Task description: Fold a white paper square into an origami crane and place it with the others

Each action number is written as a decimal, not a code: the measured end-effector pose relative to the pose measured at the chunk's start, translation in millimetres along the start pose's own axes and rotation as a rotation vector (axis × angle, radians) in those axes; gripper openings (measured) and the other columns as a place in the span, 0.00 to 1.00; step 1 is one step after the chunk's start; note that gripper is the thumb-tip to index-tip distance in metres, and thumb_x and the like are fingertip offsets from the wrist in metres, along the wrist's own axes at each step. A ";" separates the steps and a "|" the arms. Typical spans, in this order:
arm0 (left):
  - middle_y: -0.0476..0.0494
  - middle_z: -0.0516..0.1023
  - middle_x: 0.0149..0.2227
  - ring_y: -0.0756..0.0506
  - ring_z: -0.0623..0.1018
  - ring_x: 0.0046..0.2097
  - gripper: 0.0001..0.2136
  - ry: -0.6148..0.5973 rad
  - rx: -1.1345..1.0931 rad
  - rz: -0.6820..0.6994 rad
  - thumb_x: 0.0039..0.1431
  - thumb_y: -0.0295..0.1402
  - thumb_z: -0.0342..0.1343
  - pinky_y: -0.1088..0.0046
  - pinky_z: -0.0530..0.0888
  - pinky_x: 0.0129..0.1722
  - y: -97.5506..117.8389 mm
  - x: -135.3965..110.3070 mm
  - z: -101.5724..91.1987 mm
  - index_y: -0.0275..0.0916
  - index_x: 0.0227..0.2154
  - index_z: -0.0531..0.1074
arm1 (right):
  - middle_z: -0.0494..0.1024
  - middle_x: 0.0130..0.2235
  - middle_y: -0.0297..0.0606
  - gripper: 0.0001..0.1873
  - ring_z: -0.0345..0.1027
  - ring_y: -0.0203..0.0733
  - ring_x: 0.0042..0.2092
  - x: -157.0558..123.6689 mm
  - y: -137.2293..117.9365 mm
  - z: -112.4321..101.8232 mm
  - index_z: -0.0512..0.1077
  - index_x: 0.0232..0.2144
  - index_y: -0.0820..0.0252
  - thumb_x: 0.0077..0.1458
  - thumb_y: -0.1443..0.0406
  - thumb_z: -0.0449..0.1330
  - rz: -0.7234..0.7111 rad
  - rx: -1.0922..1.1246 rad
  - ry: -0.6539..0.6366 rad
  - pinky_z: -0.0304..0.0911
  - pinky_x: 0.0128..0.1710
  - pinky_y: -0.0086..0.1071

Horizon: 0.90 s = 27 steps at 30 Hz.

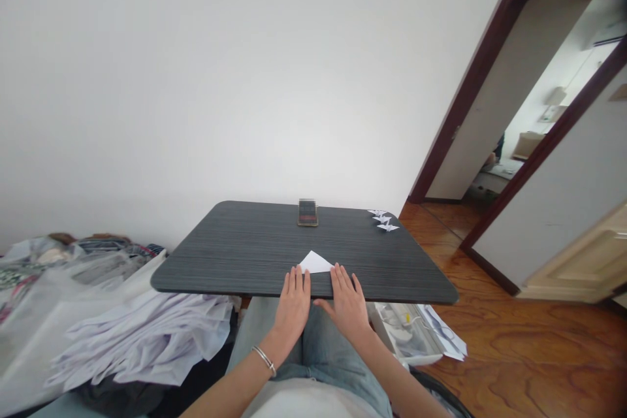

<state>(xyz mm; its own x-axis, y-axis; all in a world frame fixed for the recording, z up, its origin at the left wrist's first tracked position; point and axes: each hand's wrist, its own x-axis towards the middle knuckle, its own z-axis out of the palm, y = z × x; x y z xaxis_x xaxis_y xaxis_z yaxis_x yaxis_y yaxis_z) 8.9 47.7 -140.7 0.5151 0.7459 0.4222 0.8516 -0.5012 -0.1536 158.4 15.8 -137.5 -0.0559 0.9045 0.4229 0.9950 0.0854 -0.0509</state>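
Note:
A small white sheet of paper folded into a triangle (315, 262) lies near the front edge of the dark wood-grain table (235, 245), its point facing away from me. My left hand (294, 297) rests flat with fingers stretched out, the fingertips at the paper's left corner. On the other side my right hand (349, 297) lies with its fingers extended and thumb apart, touching the right corner. Neither hand grips anything. Several folded paper cranes (386, 226) stand at the table's back right.
A phone (307, 212) leans upright at the table's back edge, before a white wall. White cloth or paper (151, 333) is heaped at the left with bags behind. Below the table's right front sits a white box (409, 336) with loose items. A doorway opens at the right.

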 end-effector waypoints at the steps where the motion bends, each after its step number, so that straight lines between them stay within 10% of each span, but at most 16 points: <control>1: 0.24 0.62 0.58 0.35 0.61 0.60 0.24 -0.008 0.003 -0.009 0.56 0.24 0.45 0.53 0.61 0.56 0.1 0.0 -1.7 0.27 0.57 0.57 | 0.59 0.59 0.60 0.40 0.50 0.56 0.61 0.5 0.1 -1.1 0.58 0.56 0.77 0.56 0.46 0.45 0.002 -0.002 -0.014 0.44 0.57 0.49; 27: 0.30 0.66 0.56 0.37 0.65 0.57 0.21 -0.027 0.036 0.025 0.57 0.24 0.47 0.56 0.63 0.54 4.3 1.8 -15.6 0.30 0.54 0.62 | 0.65 0.54 0.55 0.32 0.55 0.54 0.58 3.3 -8.8 -10.4 0.61 0.56 0.64 0.55 0.50 0.52 -0.051 0.028 0.003 0.45 0.58 0.49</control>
<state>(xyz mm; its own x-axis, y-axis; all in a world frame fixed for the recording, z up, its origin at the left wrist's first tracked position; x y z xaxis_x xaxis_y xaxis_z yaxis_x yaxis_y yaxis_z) 12.0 40.1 -126.7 0.5382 0.7452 0.3936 0.8412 -0.5038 -0.1963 150.3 13.6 -126.2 -0.1066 0.8973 0.4284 0.9882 0.1433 -0.0544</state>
